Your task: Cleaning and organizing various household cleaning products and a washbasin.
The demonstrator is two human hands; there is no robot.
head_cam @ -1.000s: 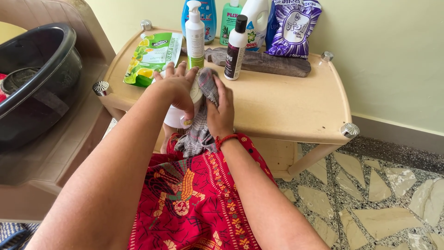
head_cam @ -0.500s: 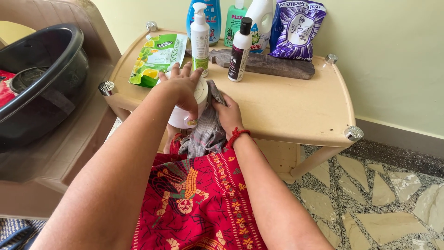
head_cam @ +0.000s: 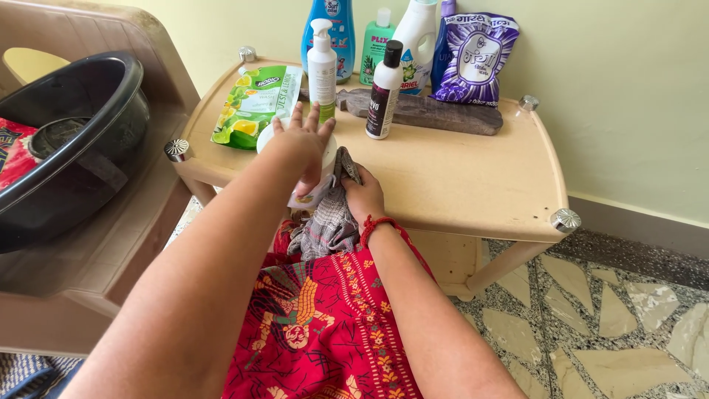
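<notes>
The person's left hand [head_cam: 301, 148] lies spread over the top of a white jar [head_cam: 314, 174] at the near edge of the desk [head_cam: 443, 185], fingers splayed and palm pressing down, so its grip is flat on the jar, not curled round it. The right hand [head_cam: 363, 198] is closed on a grey checked cloth [head_cam: 325, 225], which is pushed against the jar's right side and hangs down toward the red patterned lap. To wipe well, the left hand would best hold the jar steady from above while the cloth rubs round the wall in short strokes, as the jar sits close to the desk's edge and could tip off. Far of the jar, just beyond the left fingertips, stands a white pump bottle [head_cam: 322, 63]; a dark bottle [head_cam: 384, 92] stands to its right, and a green pouch [head_cam: 255, 103] lies to its left. All are near enough for a wide sweep to knock them. A wooden brush [head_cam: 436, 114], more bottles and a purple bag [head_cam: 473, 59] line the far side. A black tub [head_cam: 70, 140] rests on a chair at the left.
</notes>
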